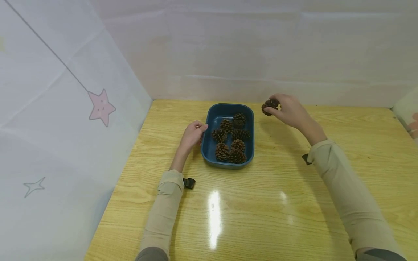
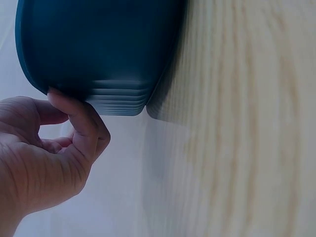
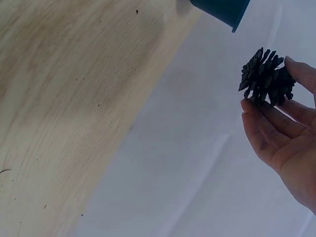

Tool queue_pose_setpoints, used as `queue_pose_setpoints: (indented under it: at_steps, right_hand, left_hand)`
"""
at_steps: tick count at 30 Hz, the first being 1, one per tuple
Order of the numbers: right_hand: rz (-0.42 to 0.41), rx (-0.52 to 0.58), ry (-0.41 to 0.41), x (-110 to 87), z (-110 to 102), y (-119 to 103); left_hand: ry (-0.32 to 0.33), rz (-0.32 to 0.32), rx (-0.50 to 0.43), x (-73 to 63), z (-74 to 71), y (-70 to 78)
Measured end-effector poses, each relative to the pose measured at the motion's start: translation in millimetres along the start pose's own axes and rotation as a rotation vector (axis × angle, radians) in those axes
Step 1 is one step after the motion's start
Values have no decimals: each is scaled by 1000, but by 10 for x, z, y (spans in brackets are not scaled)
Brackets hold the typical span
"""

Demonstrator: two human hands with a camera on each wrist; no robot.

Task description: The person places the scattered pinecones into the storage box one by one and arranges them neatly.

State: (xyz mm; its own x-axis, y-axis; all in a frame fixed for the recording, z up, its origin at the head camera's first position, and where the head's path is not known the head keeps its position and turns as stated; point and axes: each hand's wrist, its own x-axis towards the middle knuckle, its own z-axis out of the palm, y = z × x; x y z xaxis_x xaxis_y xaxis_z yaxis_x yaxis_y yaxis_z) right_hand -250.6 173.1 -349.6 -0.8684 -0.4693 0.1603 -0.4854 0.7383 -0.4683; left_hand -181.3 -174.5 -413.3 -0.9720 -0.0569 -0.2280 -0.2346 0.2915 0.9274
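Note:
A dark blue plastic bin (image 1: 228, 165) stands on the table with several brown pine cones (image 1: 240, 134) inside. My left hand (image 1: 192, 135) holds the bin's left rim, fingers bent against the outer wall; in the left wrist view that hand (image 2: 54, 148) meets the bin (image 2: 103, 44) near its rim. To the right of the bin, my right hand (image 1: 289, 110) pinches one pine cone (image 1: 268, 108) above the table. The right wrist view shows this pine cone (image 3: 266, 78) between thumb and fingers, its scales spread.
The wooden table (image 1: 254, 210) has a few dark crumbs on it, seen in the right wrist view. A pale sheet (image 1: 235, 47) hangs behind its back edge. Another sheet, with a printed pink star (image 1: 102, 108), is at the left.

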Motion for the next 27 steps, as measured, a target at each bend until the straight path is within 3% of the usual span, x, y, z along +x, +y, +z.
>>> queue_pose_setpoints:
  at_steps: [27]
  right_hand:
    - [-71, -71, -78, 243, 55, -237]
  left_hand:
    - [-15, 11, -11, -37, 56, 39]
